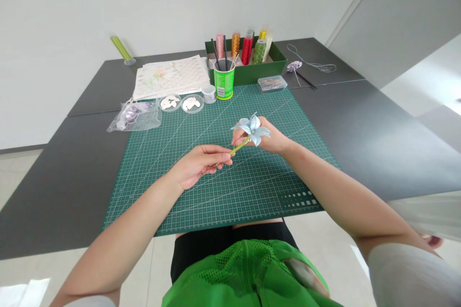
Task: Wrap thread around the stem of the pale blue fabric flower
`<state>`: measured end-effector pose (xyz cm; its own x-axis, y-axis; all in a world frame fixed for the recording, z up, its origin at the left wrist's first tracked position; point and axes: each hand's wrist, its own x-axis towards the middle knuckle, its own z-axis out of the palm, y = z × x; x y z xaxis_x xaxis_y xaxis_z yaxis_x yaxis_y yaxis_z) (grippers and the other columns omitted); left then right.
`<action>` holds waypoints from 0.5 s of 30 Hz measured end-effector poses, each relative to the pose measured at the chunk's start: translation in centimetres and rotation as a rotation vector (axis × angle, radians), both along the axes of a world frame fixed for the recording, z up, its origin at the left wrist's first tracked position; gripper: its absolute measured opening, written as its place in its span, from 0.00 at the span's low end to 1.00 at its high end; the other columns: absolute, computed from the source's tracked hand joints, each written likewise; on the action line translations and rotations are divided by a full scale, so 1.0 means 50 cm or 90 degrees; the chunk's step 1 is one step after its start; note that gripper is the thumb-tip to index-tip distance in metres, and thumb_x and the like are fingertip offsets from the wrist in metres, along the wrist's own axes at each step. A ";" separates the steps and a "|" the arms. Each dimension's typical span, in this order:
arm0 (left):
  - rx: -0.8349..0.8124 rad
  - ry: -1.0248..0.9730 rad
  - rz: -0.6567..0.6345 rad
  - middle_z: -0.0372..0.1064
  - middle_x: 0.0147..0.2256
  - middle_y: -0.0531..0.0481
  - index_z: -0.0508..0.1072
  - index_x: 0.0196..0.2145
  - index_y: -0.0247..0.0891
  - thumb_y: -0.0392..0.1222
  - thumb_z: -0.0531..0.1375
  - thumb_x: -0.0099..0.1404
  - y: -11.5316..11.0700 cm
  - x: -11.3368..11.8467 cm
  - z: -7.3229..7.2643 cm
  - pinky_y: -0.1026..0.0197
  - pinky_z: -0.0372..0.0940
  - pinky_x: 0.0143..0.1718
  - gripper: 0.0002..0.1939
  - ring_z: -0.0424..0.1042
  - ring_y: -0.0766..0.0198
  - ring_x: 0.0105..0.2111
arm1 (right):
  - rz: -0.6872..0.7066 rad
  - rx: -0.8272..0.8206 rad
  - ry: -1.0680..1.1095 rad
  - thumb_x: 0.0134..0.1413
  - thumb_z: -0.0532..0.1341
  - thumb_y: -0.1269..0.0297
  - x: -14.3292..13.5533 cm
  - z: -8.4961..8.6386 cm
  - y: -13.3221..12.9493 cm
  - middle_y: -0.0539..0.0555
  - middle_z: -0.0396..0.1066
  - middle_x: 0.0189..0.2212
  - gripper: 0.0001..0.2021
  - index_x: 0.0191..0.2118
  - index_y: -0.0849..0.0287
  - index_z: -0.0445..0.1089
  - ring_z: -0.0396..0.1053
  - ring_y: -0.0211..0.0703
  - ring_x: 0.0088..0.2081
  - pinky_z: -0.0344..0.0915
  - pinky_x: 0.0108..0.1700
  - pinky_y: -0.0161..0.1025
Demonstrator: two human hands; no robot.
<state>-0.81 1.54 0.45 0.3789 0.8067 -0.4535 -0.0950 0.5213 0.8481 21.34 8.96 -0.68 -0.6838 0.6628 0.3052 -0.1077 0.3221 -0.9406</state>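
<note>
A light blue handmade flower point(253, 127) with pointed petals is held above the cutting mat, tilted to the right. My left hand point(201, 163) is closed on its green stem point(240, 146), between thumb and fingers, and a thin wire end shows below the grip. Just behind the bloom is my right hand point(272, 136), its fingertips pinched together close to the upper stem. The petals cover part of that hand. Whatever thin thing its fingers hold is too small to make out.
The green cutting mat point(173, 187) covers the table's middle. Behind it stand a green cup point(224, 84) with sticks and a green box point(247, 75) of thread spools. Paper sheets point(173, 76), petal dishes point(192, 104) and a plastic bag point(137, 116) lie left; a clear case point(272, 83) lies right.
</note>
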 end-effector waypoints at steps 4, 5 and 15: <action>0.024 0.011 -0.021 0.78 0.29 0.48 0.84 0.29 0.39 0.43 0.76 0.48 0.000 0.003 -0.001 0.70 0.54 0.22 0.10 0.64 0.72 0.24 | 0.016 0.006 -0.010 0.56 0.71 0.56 -0.017 -0.002 -0.011 0.50 0.76 0.29 0.12 0.31 0.60 0.78 0.73 0.37 0.31 0.74 0.36 0.37; 0.034 0.017 -0.031 0.78 0.29 0.48 0.84 0.28 0.39 0.43 0.76 0.49 -0.001 0.003 -0.001 0.70 0.54 0.21 0.09 0.64 0.72 0.24 | 0.021 0.014 -0.001 0.57 0.71 0.56 -0.021 -0.004 -0.013 0.51 0.76 0.29 0.12 0.31 0.60 0.78 0.73 0.37 0.32 0.74 0.36 0.37; 0.060 0.049 -0.045 0.79 0.31 0.47 0.85 0.30 0.39 0.43 0.75 0.50 -0.006 0.006 -0.006 0.68 0.56 0.23 0.09 0.65 0.70 0.26 | -0.039 0.094 0.007 0.59 0.70 0.55 -0.036 -0.022 -0.014 0.52 0.77 0.31 0.12 0.31 0.59 0.80 0.71 0.34 0.31 0.69 0.34 0.34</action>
